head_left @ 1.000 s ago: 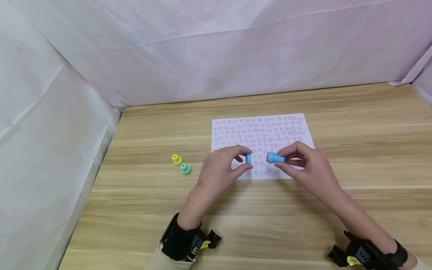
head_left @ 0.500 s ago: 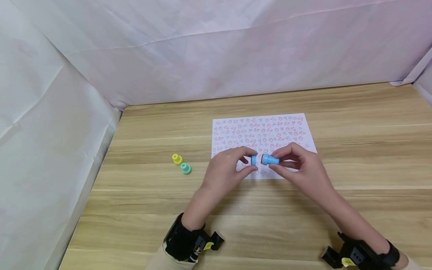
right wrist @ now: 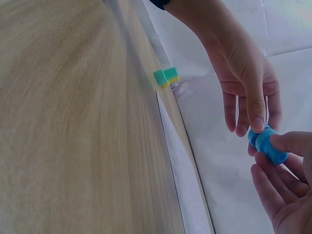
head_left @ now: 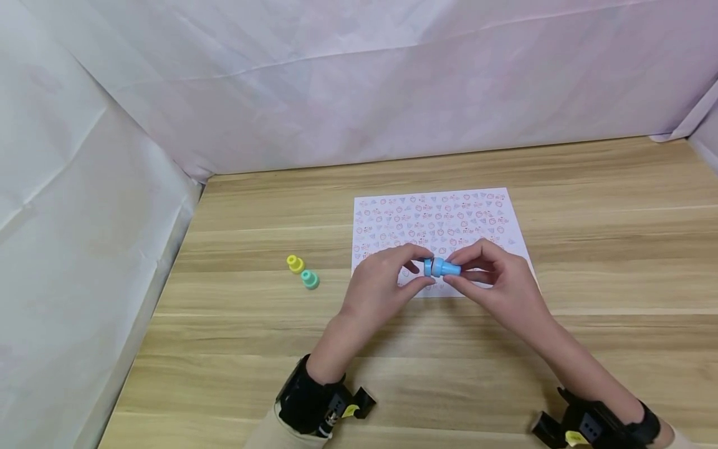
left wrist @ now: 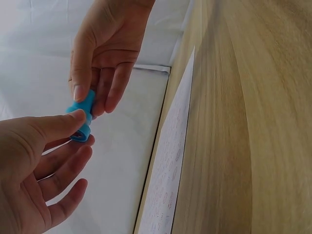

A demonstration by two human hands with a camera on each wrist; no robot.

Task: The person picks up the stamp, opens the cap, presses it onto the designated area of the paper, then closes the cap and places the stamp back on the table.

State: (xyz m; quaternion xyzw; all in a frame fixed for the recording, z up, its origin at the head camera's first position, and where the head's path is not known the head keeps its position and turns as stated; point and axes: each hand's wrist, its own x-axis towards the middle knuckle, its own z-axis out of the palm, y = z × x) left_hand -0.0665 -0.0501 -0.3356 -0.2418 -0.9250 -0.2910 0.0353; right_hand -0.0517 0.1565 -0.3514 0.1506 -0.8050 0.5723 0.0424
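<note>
Two hands in view. The left hand point(head_left: 387, 280) pinches the blue cap point(head_left: 428, 267); the right hand point(head_left: 493, 280) pinches the blue stamp point(head_left: 447, 269). Cap and stamp meet end to end, held above the near edge of one patterned sheet point(head_left: 437, 218). Two further stamps stand on the surface point(head_left: 589, 249) to the left: one yellow stamp point(head_left: 294, 264), one green stamp point(head_left: 309, 279), just beside each other.

no readable text, stamped sheet point(head_left: 443, 224) shows only small pictures, marks too small
</note>
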